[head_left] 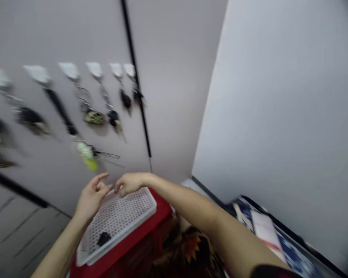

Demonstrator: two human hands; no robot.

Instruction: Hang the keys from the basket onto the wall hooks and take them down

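Note:
My left hand (93, 196) is over the far left part of a white perforated basket (88, 247). Its thumb and forefinger are apart, and nothing shows between them. Just to its right, my right hand (131, 183) reaches in above the basket's far edge. The fingers bend downward with a gap between them, and no object is visible there. The two sets of fingertips almost meet. A small black object (104, 239), too blurred to name, lies in the near left corner of the basket. The basket stands on a red surface (110, 262).
White hooks (70, 71) on the pale panel hold several key sets, including a black strap (59, 108) and a yellow-green tag (88, 156). A white wall (278, 108) rises on the right. Below it lies blue-and-white patterned fabric (295, 256). Motion blurs the view.

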